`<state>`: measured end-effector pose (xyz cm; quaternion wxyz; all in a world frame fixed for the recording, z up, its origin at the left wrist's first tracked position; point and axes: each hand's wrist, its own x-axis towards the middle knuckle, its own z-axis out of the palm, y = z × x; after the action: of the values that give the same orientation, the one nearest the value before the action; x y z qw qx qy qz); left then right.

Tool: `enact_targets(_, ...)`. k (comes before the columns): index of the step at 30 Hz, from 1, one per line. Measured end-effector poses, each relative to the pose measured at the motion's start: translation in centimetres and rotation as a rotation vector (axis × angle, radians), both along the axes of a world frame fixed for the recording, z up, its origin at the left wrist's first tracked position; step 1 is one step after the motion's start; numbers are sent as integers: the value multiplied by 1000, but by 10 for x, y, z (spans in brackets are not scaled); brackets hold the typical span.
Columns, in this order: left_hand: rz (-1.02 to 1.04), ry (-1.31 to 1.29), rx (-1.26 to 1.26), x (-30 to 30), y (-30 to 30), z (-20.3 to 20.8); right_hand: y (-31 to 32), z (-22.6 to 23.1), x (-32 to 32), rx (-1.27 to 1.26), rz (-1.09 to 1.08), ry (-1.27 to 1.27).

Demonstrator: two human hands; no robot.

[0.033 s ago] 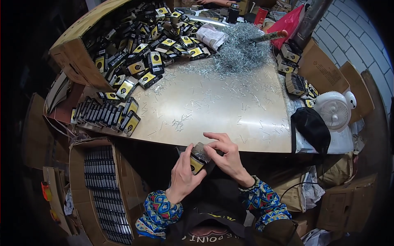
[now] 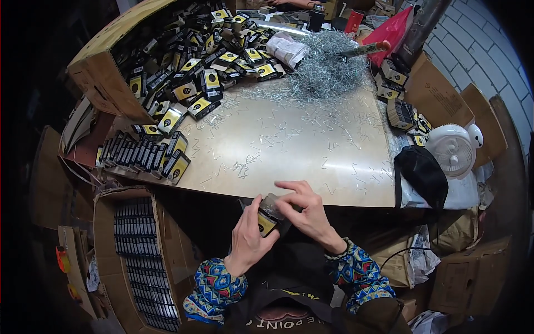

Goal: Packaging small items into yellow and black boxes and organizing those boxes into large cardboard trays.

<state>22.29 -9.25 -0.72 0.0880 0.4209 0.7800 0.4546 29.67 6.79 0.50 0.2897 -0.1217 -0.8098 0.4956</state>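
Just off the table's near edge, my left hand grips a small black and yellow cardboard box between thumb and fingers. The box is tilted with its grey inner flap folded up, and something shiny shows at its opening. My right hand is at that opening from the right, its thumb and a finger bent together against it. One finger of this hand stretches out leftward above the flap. Whatever the bent fingertips pinch is too small to make out. Thin bent metal hooks lie scattered on the table beyond my hands.
A big heap of wire hooks lies at the back. Left of it, many similar boxes spill from a tipped carton. A row of boxes stands at the table's left. A packed carton sits lower left; a white fan stands right.
My right hand's bent fingers have shifted very slightly at the box opening. My left hand and the box stay where they were.
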Motion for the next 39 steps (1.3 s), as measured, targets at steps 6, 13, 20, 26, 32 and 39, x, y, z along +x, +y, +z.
enact_targets(6, 7, 2, 10, 3, 0, -4, 0, 10, -2, -99, 127, -181)
enact_targets(13, -6, 77, 18, -2, -6, -10, 5, 15, 0, -372, 280, -170)
enact_targets(20, -48, -87, 68, 0, -1, -7, 0, 3, 10, -133, 140, -107)
enact_targets(26, 8, 153, 40, 0, 2, -8, 13, 7, 12, 98, -61, -244)
enact_targets(32, 18, -112, 65, 4, 4, -10, 10, 12, 13, -276, 118, -333)
enact_targets(39, 47, 15, 75, 4, 5, -9, 5, 2, 7, 260, 281, 4)
